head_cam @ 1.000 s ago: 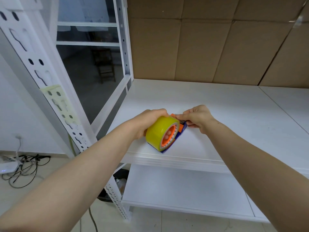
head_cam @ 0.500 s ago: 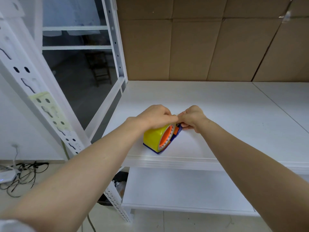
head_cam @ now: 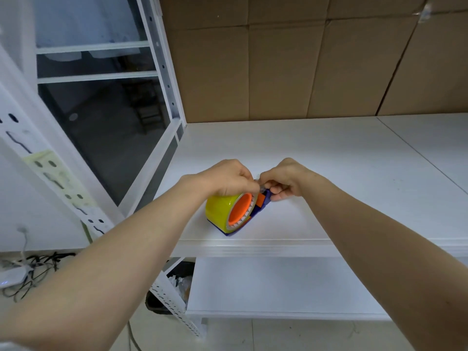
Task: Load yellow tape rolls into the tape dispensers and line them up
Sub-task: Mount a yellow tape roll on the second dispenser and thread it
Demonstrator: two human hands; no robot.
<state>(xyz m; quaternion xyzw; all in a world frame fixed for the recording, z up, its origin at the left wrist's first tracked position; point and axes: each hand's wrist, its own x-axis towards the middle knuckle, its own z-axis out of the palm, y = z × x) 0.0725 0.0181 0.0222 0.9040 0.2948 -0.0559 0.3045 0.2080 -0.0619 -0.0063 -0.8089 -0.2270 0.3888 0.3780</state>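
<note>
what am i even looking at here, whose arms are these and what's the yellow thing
This is one picture from a camera worn on a person's head, looking forward and down, so the two bare arms reaching in from the bottom are the wearer's own. There is no robot.

The yellow thing is a tape roll sitting on an orange hub inside a blue dispenser. It rests near the front edge of a white shelf. The left hand lies over the top of the roll, and the right hand pinches the dispenser's far end, where the fingertips of both meet. Whether they grip the tape's loose end is hidden.

Cardboard lines the back, and a second shelf sits below.
</note>
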